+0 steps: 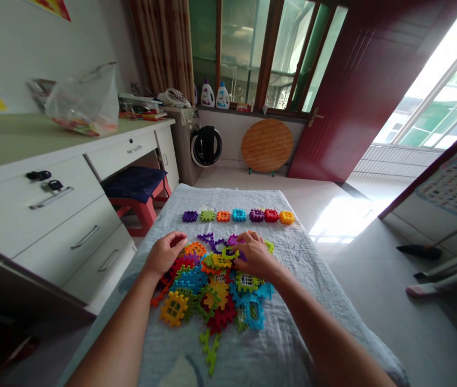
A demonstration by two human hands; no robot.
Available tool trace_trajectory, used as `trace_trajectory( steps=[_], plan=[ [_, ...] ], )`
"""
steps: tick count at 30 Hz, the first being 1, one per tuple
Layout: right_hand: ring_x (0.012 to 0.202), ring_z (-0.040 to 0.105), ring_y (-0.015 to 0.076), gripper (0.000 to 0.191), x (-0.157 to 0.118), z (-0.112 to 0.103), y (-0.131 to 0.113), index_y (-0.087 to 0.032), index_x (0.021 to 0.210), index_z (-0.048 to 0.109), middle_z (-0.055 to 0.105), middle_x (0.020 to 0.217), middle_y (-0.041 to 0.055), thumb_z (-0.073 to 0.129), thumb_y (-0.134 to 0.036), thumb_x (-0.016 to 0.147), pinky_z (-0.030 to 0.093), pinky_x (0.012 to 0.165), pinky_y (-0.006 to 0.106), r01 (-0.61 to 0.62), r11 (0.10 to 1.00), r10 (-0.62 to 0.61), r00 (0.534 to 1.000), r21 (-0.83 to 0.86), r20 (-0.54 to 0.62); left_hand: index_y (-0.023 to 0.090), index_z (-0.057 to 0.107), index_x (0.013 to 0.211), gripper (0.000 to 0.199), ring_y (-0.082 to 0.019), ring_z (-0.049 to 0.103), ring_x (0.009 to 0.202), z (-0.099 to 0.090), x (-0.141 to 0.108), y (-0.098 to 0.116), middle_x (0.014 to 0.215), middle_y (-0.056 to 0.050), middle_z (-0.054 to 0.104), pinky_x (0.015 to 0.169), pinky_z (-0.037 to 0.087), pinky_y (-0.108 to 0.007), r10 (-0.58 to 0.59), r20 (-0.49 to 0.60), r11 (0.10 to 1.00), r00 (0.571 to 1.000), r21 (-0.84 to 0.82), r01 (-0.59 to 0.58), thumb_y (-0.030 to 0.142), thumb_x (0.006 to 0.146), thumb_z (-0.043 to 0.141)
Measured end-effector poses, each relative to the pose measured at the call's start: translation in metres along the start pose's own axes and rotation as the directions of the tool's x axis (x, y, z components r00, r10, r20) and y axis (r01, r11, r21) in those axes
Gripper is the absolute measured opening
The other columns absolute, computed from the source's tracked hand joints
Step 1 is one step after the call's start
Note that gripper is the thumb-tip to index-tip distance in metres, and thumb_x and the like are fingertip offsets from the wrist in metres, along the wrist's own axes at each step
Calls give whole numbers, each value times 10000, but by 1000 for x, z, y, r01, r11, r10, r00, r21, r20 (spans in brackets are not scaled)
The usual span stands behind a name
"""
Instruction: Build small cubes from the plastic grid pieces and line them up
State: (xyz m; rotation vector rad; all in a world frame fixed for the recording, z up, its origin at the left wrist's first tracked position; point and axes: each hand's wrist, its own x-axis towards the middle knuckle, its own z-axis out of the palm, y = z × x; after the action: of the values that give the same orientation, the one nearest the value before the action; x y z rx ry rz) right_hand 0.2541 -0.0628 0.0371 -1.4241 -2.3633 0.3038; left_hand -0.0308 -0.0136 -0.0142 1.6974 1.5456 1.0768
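A heap of colourful interlocking plastic building pieces lies on the cloth-covered table point(293, 322). At the heap's upper left is my left hand point(166, 252), its fingers curled together with nothing visible in them, near an orange piece point(195, 249). My right hand point(255, 252) reaches over the heap's upper right, fingers bent down on a lime green piece point(230, 252); its fingertips are partly hidden. Below them lie a blue piece point(190, 279), a yellow square piece point(174, 308) and a light-blue window piece point(254, 313). A green triangular piece point(211, 352) lies closest to me.
Behind the heap, several small assembled cubes stand in a row, from a dark purple cube point(190, 216) to a yellow cube point(287, 217). A white desk point(51, 183) and a stool point(135, 185) stand left. Further back are a washing machine point(186, 140) and a round wooden board point(266, 145).
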Motion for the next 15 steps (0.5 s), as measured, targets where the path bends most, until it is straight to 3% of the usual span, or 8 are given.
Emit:
trace_trajectory(
  steps=[3, 7, 15],
  plan=[
    [962, 435, 230, 195, 7, 9, 0, -238, 879, 718, 571, 956, 60, 635, -160, 720, 376, 886, 397, -25, 1000, 25, 1000, -18, 2, 168, 659, 924, 390, -231, 658, 863, 1, 0, 0, 901, -65, 716, 816, 498, -335, -11, 9, 1000, 1000, -18, 11, 500, 731, 592],
    [885, 477, 192, 176, 6, 13, 7, -196, 779, 687, 573, 877, 52, 563, -80, 732, 398, 852, 346, 56, 997, -54, 998, 53, -39, 167, 660, 909, 390, -233, 659, 836, 1, 0, 3, 859, -60, 717, 804, 502, -343, -17, 17, 1000, 1000, -15, 17, 501, 718, 597],
    [934, 500, 191, 232, -3, 16, 15, -203, 858, 672, 559, 982, 38, 611, -95, 662, 408, 885, 352, 90, 981, -87, 996, 169, -27, 176, 670, 883, 369, -222, 659, 819, 1, -1, 6, 859, -50, 719, 769, 500, -313, -17, 6, 999, 1000, -31, 17, 488, 695, 614]
  ],
)
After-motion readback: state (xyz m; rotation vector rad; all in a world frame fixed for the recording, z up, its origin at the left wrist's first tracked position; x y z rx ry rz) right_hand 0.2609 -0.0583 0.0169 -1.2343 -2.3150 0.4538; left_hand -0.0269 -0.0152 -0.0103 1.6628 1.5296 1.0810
